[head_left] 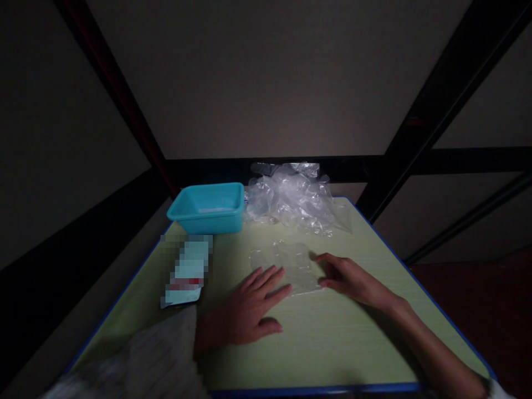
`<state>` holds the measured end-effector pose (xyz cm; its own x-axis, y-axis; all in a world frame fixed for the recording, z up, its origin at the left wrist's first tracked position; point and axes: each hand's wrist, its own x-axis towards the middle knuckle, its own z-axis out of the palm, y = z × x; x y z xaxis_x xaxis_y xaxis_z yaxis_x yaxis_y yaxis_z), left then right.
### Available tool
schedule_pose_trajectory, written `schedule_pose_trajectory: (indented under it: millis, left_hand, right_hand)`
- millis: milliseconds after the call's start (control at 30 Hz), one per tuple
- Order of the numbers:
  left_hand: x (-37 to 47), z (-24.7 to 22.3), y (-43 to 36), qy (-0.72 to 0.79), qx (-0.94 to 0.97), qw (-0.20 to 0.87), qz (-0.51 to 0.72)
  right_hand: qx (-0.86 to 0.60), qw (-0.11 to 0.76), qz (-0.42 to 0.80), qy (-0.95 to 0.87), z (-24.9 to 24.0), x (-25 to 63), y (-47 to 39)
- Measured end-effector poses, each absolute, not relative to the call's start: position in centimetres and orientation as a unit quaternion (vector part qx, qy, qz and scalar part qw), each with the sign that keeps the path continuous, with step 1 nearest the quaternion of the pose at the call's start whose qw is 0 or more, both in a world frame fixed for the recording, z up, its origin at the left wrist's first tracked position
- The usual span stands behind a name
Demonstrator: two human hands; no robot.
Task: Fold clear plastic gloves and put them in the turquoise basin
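Observation:
A clear, thin plastic sheet or bag (297,269) lies flat in the middle of the table. My left hand (255,310) is spread, palm down, with its fingertips on the lower left part of the plastic. At the right edge of the plastic is my right hand (347,277), its thumb and index finger apart and nothing seen between them. Its other fingers are partly hidden. Behind the sheet, a heap of crumpled clear plastic (295,197) rests at the table's far edge.
A turquoise basin (211,224) stands at the far left of the pale green, blue-edged table (316,354). Nearer, a phone-like device with a pixelated screen (191,271) lies on the left side. A wall rises behind the table.

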<state>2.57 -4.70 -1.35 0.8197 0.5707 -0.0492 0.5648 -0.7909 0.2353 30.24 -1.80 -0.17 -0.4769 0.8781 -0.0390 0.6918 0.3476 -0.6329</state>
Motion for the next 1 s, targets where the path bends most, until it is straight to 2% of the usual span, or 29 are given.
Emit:
schedule_pose_trajectory:
  millis: [233, 433, 500, 700, 1000]
  left_hand:
    - [2.5, -1.5, -4.8, 0.301, 0.946, 0.121, 0.014]
    - [2.6, -1.5, -4.7, 0.279, 0.952, 0.122, 0.027]
    - [2.6, -1.4, -4.7, 0.273, 0.953, 0.127, 0.022]
    - [2.6, -1.5, -4.6, 0.267, 0.955, 0.126, 0.016]
    - [2.7, -1.2, -4.6, 0.267, 0.954, 0.135, -0.002]
  right_hand:
    - [-0.478, 0.164, 0.299, -0.809, 0.0, 30.3, -1.8]
    - [-0.426, 0.252, 0.23, -0.838, 0.5, 28.9, -2.4]
    - [-0.388, 0.223, 0.199, -0.872, 0.2, 28.3, -2.5]
    - [-0.379, 0.06, 0.132, -0.914, -1.6, 27.3, -2.5]
    - [-0.379, 0.044, 0.108, -0.918, -2.2, 27.5, -2.6]
